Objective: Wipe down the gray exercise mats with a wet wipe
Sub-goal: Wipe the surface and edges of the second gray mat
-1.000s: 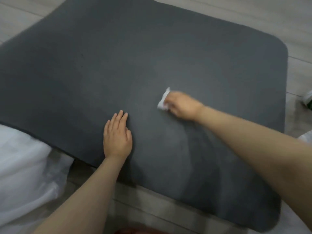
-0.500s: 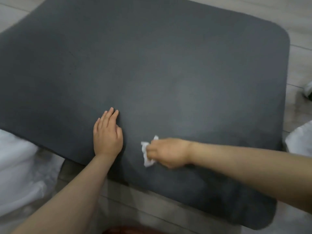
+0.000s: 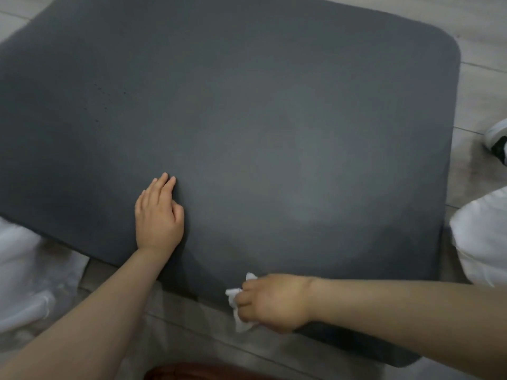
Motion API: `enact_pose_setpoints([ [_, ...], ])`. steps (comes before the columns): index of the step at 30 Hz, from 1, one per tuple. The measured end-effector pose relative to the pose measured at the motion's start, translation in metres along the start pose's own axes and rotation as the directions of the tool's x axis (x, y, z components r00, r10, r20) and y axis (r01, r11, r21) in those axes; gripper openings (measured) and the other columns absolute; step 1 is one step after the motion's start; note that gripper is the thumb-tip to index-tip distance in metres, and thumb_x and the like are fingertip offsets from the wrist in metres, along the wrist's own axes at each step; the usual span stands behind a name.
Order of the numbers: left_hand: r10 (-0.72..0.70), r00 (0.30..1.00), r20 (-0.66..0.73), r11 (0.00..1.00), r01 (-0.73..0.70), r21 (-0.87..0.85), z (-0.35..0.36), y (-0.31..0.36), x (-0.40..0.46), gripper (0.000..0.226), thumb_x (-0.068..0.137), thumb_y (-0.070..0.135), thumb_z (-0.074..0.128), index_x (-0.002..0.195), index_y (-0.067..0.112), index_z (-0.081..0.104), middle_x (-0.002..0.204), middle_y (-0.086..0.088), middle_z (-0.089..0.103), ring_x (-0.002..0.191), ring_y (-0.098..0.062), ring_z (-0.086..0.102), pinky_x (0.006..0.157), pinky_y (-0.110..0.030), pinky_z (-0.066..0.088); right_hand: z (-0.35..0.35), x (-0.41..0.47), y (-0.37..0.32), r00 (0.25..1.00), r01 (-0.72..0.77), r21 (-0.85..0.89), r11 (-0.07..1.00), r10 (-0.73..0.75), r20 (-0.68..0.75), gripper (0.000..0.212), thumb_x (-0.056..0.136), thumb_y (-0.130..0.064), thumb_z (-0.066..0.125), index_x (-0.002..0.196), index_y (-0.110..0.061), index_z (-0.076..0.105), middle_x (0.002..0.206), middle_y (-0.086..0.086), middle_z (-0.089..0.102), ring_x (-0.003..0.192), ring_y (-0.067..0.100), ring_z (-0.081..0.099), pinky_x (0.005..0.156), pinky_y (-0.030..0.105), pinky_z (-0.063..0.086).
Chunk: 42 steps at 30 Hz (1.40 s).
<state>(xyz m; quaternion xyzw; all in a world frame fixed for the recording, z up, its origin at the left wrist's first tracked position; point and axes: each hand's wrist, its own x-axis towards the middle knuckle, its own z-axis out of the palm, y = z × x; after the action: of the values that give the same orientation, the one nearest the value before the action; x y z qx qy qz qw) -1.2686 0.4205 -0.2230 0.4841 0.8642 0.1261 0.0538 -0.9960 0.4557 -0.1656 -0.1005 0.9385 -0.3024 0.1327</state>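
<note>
My left hand [image 3: 159, 215] lies flat on the gray exercise mat [image 3: 247, 119], fingers straight and close together, palm down near the mat's lower edge in the left-centre of the frame. It grasps nothing; it simply presses on the foam.

My right hand [image 3: 271, 301] reaches in from the lower right, fingers curled tight around a crumpled white wet wipe [image 3: 237, 303]. The wipe sits at the very bottom edge of the mat, low in the centre of the frame, with part of it poking out above my knuckles and part trailing below them over the line where mat meets floor.

The mat fills most of the frame, dark gray with rounded corners, its far right corner reaching the upper right. A paler patch shows across its middle and lower right, above my right hand. A few small dark specks dot the surface in the upper left.

Light wood-grain floor [image 3: 480, 37] borders the mat at the top right and along the bottom. White fabric [image 3: 24, 270] bunches at the lower left edge of the frame, and more white cloth [image 3: 482, 239] sits at the right edge. A white and black shoe [image 3: 498, 141] peeks in at the right edge, above that cloth.
</note>
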Motion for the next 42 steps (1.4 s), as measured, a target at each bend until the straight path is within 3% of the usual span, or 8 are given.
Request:
enact_pose_setpoints([
  [6,-0.12,0.993,0.02,0.991,0.121,-0.055,0.007,0.021,-0.008,0.055,0.093,0.003,0.042,0.148,0.006,0.039,0.159,-0.011,0.031,0.149,-0.029,0.023,0.123,-0.045,0.01,-0.065,-0.017,0.139,0.835,-0.32,0.029,0.947,0.297,-0.464,0.022,0.082,-0.015,0.045,0.089,-0.008,0.064,0.097,0.016,0.065,0.087,0.036,0.063,0.077,0.04,0.053],
  [11,-0.128,0.991,0.032,0.99,0.129,-0.047,0.014,0.054,-0.037,0.057,0.094,0.021,0.036,0.149,0.009,0.039,0.16,-0.01,0.03,0.148,-0.03,0.024,0.121,-0.049,0.01,-0.142,-0.096,0.256,-0.131,-0.858,0.499,0.124,0.886,-0.445,0.03,0.086,-0.008,0.052,0.114,-0.002,0.062,0.121,0.023,0.059,0.114,0.038,0.055,0.094,0.037,0.045],
  [13,-0.08,0.995,0.059,0.997,0.081,-0.016,0.019,0.066,-0.048,0.058,0.094,0.028,0.034,0.149,0.012,0.04,0.159,-0.009,0.031,0.148,-0.03,0.025,0.12,-0.049,0.011,-0.133,-0.074,0.231,-0.003,-0.848,0.469,0.248,0.882,-0.472,0.03,0.088,-0.016,0.053,0.112,-0.004,0.064,0.118,0.022,0.062,0.111,0.037,0.058,0.094,0.037,0.046],
  [19,-0.071,0.994,0.078,0.997,0.068,0.046,0.02,0.074,-0.053,0.063,0.092,0.038,0.027,0.148,0.014,0.041,0.159,-0.006,0.033,0.148,-0.027,0.026,0.12,-0.049,0.014,0.01,-0.039,0.022,0.983,-0.071,0.08,0.994,0.084,-0.165,0.013,0.079,-0.011,0.063,0.091,-0.008,0.065,0.098,0.013,0.062,0.087,0.035,0.06,0.072,0.039,0.05],
  [23,-0.07,0.994,0.082,0.996,0.066,0.052,0.018,0.075,-0.053,0.063,0.092,0.039,0.028,0.148,0.014,0.042,0.158,-0.007,0.034,0.147,-0.028,0.026,0.12,-0.05,0.015,0.03,-0.046,-0.001,0.94,0.208,0.03,0.978,-0.208,0.272,0.015,0.076,-0.009,0.068,0.089,-0.001,0.066,0.101,0.017,0.061,0.088,0.036,0.059,0.065,0.04,0.054],
  [28,-0.047,0.996,0.07,0.997,0.042,0.068,0.021,0.074,-0.055,0.062,0.093,0.038,0.029,0.147,0.01,0.042,0.157,-0.012,0.036,0.146,-0.032,0.029,0.118,-0.054,0.017,-0.042,-0.082,0.113,0.932,-0.236,0.02,0.971,0.232,-0.277,0.015,0.079,-0.009,0.069,0.092,-0.008,0.064,0.096,0.015,0.064,0.083,0.035,0.064,0.071,0.035,0.051],
  [36,0.131,0.981,0.141,0.991,-0.129,-0.018,0.018,0.09,-0.056,0.061,0.092,0.032,0.024,0.147,0.012,0.042,0.159,-0.004,0.033,0.148,-0.021,0.025,0.121,-0.039,0.007,-0.101,-0.135,0.208,0.044,-0.839,0.457,0.295,0.874,-0.483,0.028,0.089,-0.019,0.051,0.115,-0.008,0.051,0.105,0.011,0.06,0.095,0.033,0.056,0.075,0.034,0.042],
  [42,0.214,0.959,0.184,0.977,-0.207,-0.059,0.024,0.119,-0.07,0.06,0.091,0.029,0.026,0.147,0.015,0.043,0.158,-0.003,0.034,0.148,-0.02,0.026,0.121,-0.043,0.01,-0.043,-0.117,0.103,0.716,-0.632,0.222,0.742,0.669,-0.198,0.018,0.087,-0.019,0.055,0.104,-0.018,0.061,0.111,0.008,0.066,0.104,0.03,0.061,0.088,0.03,0.045],
])
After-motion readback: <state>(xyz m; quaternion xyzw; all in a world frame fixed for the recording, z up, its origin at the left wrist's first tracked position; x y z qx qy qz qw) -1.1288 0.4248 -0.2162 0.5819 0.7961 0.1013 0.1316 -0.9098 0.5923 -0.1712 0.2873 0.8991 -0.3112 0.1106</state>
